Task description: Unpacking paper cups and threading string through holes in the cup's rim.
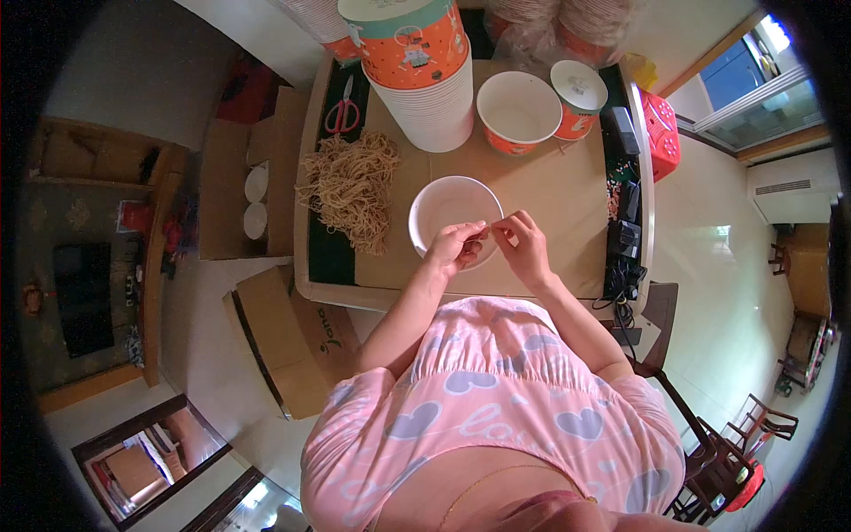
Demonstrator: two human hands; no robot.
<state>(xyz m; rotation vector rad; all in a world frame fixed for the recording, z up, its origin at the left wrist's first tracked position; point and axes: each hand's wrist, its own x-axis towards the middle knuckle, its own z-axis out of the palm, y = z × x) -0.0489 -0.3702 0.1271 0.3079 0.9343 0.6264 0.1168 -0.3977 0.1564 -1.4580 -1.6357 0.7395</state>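
Note:
A white paper bucket [450, 199] stands upright on the cardboard table cover, its open mouth facing up at me. Over its near right rim my left hand [458, 246] and my right hand [525, 248] meet, fingertips almost touching. Both hands are closed in a pinch. Whatever lies between the fingertips is too small to make out. To the left rests a loose tangle of beige twine [355, 188]. Red-handled scissors [342, 113] lie just beyond it. Behind the bucket rises a tall stack of nested paper buckets [421, 102], the top one orange and green.
Two orange-and-white paper buckets stand far right, one open [521, 106], one upside down [580, 87]. More bagged stacks [567, 27] line the back. Black adapters and cables [625, 239] run along the table's right edge. Cardboard boxes [292, 341] sit left of the table, a red stool [660, 137] right.

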